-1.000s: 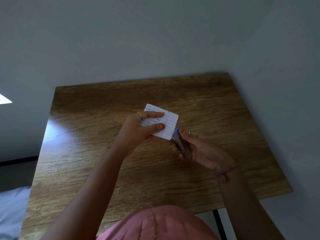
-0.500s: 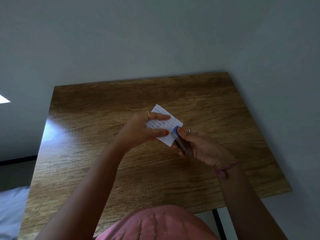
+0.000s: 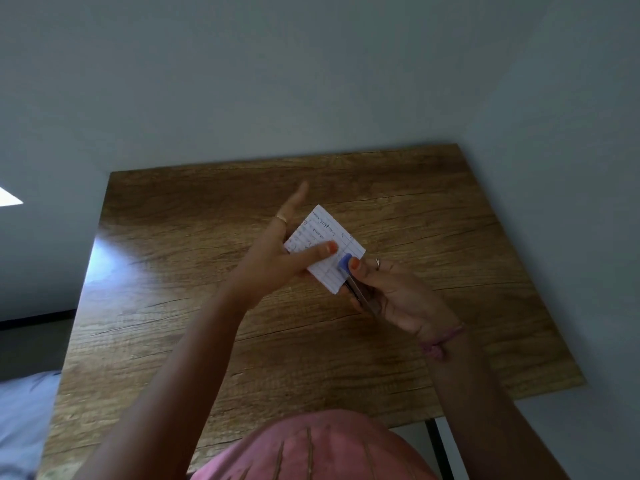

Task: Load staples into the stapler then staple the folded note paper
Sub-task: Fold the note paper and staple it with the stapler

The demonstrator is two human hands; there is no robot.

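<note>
The right hand [image 3: 398,296] has its grip closed around the stapler [image 3: 353,278], thumb on the blue head, likely ready to press. The left hand [image 3: 277,261] pinches the folded note paper [image 3: 341,237] between thumb and fingers, its other fingers spread, offering the paper's near edge to the stapler's mouth above the worktop [image 3: 173,306]. Whether the edge sits inside the mouth cannot be told. The stapler's body is mostly hidden by the palm; no staples are visible.

I see a wood-grain counter [image 3: 398,341] with a satin glare patch left of the matt ruled note paper [image 3: 320,233]. The stapler [image 3: 349,271] beside that paper shows blue plastic over dull metal.
</note>
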